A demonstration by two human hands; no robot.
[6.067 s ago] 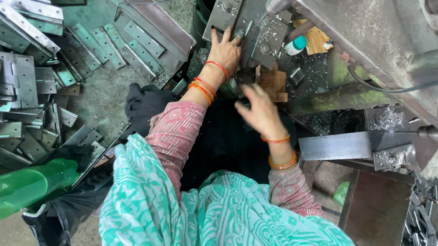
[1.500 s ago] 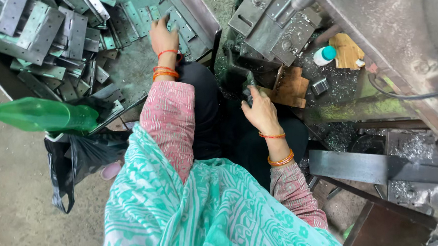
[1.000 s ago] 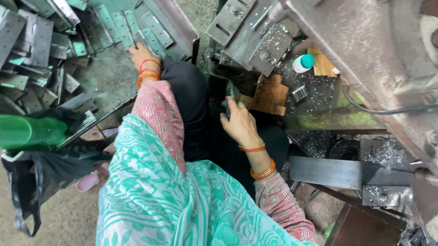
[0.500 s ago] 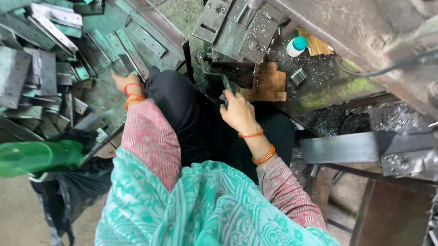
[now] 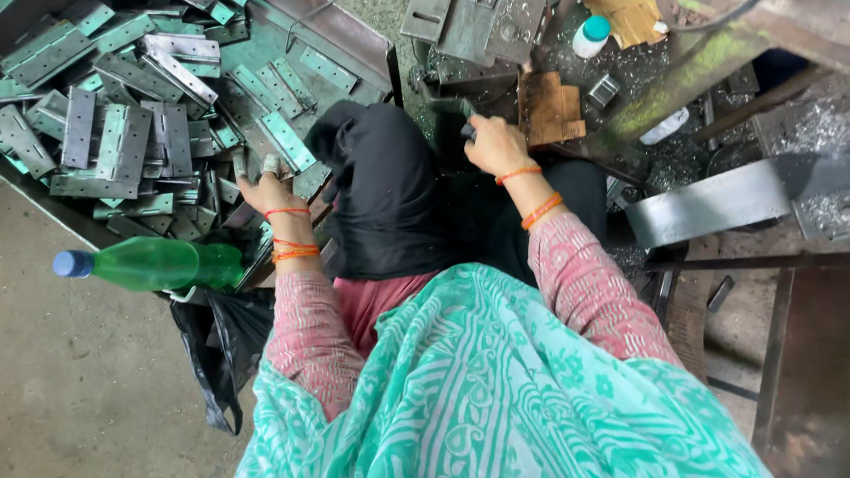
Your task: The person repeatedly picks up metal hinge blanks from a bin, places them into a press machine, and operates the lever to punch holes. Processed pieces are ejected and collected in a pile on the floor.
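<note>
My left hand [image 5: 273, 192] reaches into a heap of grey-green metal hinge plates [image 5: 128, 128] in a tray at the upper left. Its fingers curl over one plate [image 5: 247, 167] at the heap's near edge. My right hand [image 5: 494, 145] is closed around a small dark metal piece [image 5: 465, 130] in front of the press bed [image 5: 472, 18]. A wooden block [image 5: 546, 107] lies just right of that hand. Both wrists wear orange bangles. A black cloth [image 5: 384, 188] covers my lap between the hands.
A green plastic bottle with a blue cap [image 5: 145, 266] lies left of my left arm, over a black bag [image 5: 220, 352]. A small white bottle with a teal cap [image 5: 590, 36] and a yellow cloth [image 5: 631, 10] sit on the machine. A steel chute [image 5: 733, 199] juts in from the right.
My left hand has left the machine side and gone into the plate heap, closing on a plate. My right hand has stayed by the press with the dark piece. The view has shifted.
</note>
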